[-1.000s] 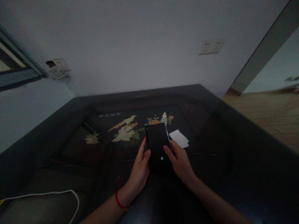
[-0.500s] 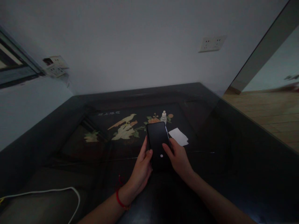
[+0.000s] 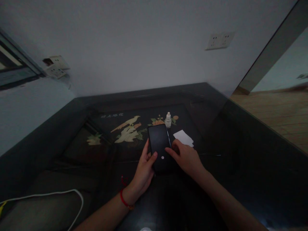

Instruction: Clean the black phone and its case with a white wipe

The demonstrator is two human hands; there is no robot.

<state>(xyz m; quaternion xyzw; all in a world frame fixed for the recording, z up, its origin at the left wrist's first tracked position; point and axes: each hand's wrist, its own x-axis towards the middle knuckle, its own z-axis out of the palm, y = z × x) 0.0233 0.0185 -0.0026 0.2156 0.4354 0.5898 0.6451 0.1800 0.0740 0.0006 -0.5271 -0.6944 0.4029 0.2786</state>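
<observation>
A black phone (image 3: 159,142) with a dark screen is held over the dark table (image 3: 216,122). My left hand (image 3: 143,170) grips its lower left edge, thumb on the screen. My right hand (image 3: 185,156) holds the phone's right side, its thumb resting on the screen near a small white mark. A red cord circles my left wrist. A small white bottle (image 3: 168,120) stands just beyond the phone. White paper sheets (image 3: 183,138) lie to the phone's right, close to my right hand.
The table top bears an inlaid bird and flower picture (image 3: 127,130). A white cable (image 3: 48,195) loops at the lower left. Wall sockets (image 3: 219,40) sit on the back wall and more sockets (image 3: 55,67) at the left. Wooden floor (image 3: 276,112) lies to the right.
The phone and both hands have shifted slightly left and farther away. My right hand has turned flatter along the phone's right side, covering more of the paper's near corner.
</observation>
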